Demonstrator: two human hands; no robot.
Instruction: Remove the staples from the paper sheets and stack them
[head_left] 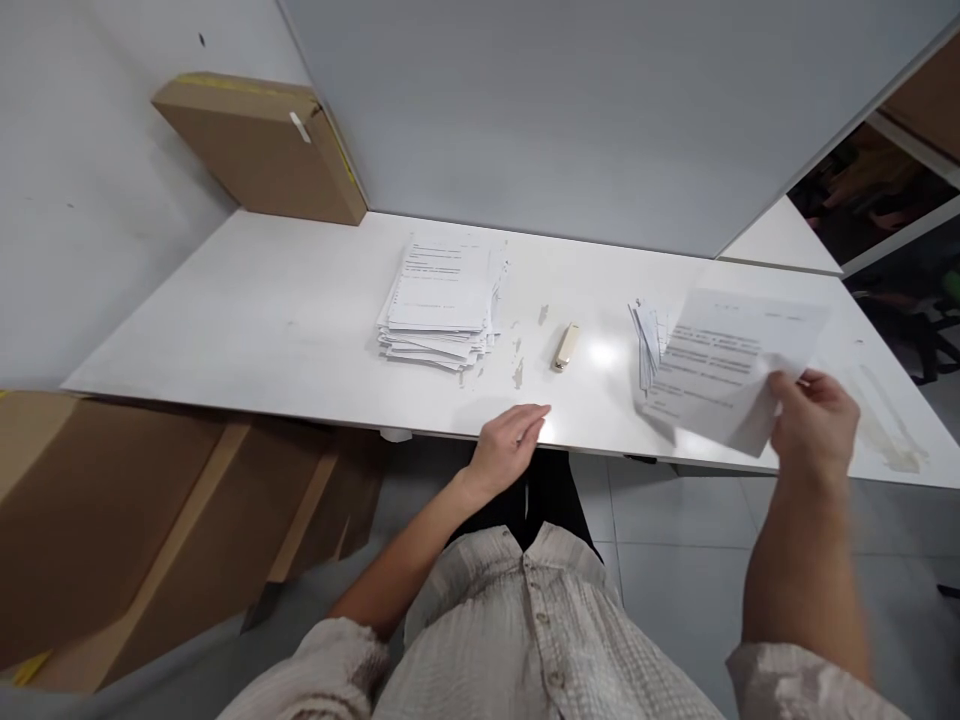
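Note:
My right hand (814,415) pinches a printed sheet of paper (724,355) by its right edge. The sheet is tilted and lifted over the right side of the white table. Partly behind it lies a pile of papers (646,340), mostly covered. My left hand (514,445) is at the table's front edge, fingers stretched out and thumb slightly apart, holding nothing. Beyond it, a cream-coloured stapler (567,347) lies on the table. To the stapler's left is a thick, uneven stack of printed papers (444,290).
A cardboard box (259,150) stands at the table's back left corner against the wall. A grey partition (525,120) rises along the back edge of the white table (247,310). Large cardboard boxes (97,500) are below on the left. Dark shelving is at the far right.

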